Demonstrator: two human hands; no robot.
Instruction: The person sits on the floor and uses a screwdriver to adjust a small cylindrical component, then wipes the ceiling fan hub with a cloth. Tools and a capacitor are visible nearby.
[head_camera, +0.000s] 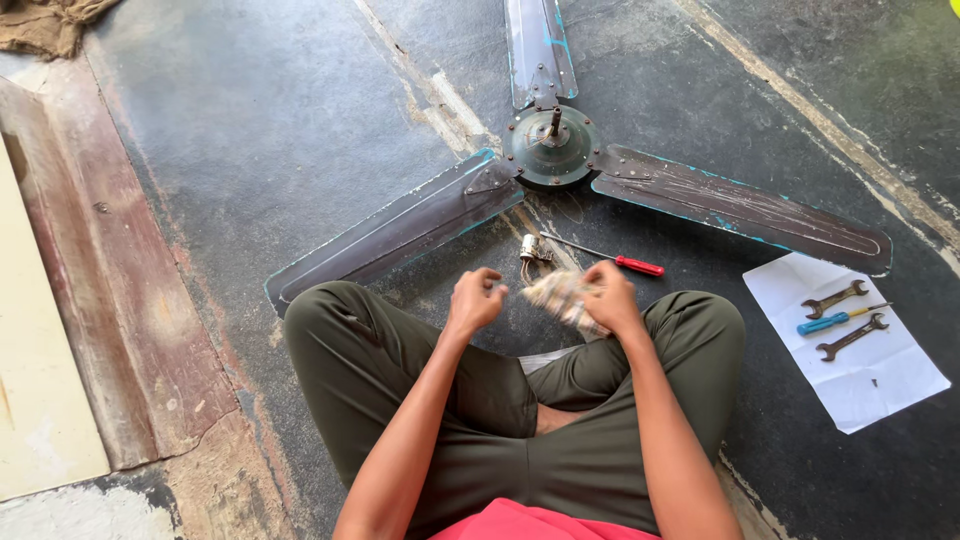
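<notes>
Sitting cross-legged on a dark stone floor (250, 150), the person wears olive trousers and works with both hands raised just above the knees. The right hand (610, 297) is closed around a crumpled, pale, patterned cloth or wad (562, 298), which projects toward the left from its grip and is blurred, so its exact kind cannot be told. The left hand (474, 300) is curled into a loose fist just left of that wad; whether it touches or pinches the wad's end cannot be told.

Just beyond the hands, on the floor, lies a small metal part (533, 248) with a thin wire loop. Beside it, to the right, lies a red-handled screwdriver (605, 256), its shaft pointing left toward the metal part.

Farther off lies a three-bladed ceiling fan (551, 148), motor housing up, with a short rod standing from the centre. One blade runs toward the near left, one toward the right, and one toward the far edge of the view. The blades are dark, worn, and edged with traces of blue.

On the right, well apart from the hands, a white sheet of paper (870, 385) lies on the floor. It carries two open-ended spanners (834, 298) (851, 337) and, between them, a blue-handled screwdriver (838, 320).

At the left, a worn reddish wooden threshold (110, 290) borders the floor. A piece of brown sacking (45, 25) lies at the far left corner.
</notes>
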